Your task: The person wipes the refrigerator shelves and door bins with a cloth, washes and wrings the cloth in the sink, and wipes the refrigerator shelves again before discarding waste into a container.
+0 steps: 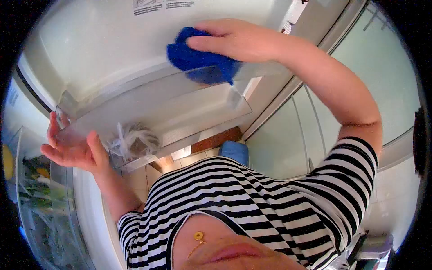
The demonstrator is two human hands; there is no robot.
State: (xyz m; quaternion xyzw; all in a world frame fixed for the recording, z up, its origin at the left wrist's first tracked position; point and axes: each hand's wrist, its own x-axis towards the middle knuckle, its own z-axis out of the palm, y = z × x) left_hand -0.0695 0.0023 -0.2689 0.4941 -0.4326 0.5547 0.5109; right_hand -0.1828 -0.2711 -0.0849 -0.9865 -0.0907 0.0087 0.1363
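Note:
A blue cloth [198, 56] is gripped in my right hand [238, 39], thumb and fingers pressed on it. It lies against the white inner wall of a fridge door [121, 45], and its lower part hangs behind the rim of a clear door shelf [180, 96]. At the left end of that shelf is my left hand [76, 150], fingers spread and curved around the corner; whether it bears the shelf's weight I cannot tell. A knotted clear plastic bag [135, 141] with something brownish inside sits in the lower left of the door.
At the far left, a clear drawer [45, 202] holds green produce in bags. Frosted glass panels [279, 130] stand to the right of the door. Below, a blue object [234, 152] rests near the tiled floor. A printed label [164, 5] is at the top.

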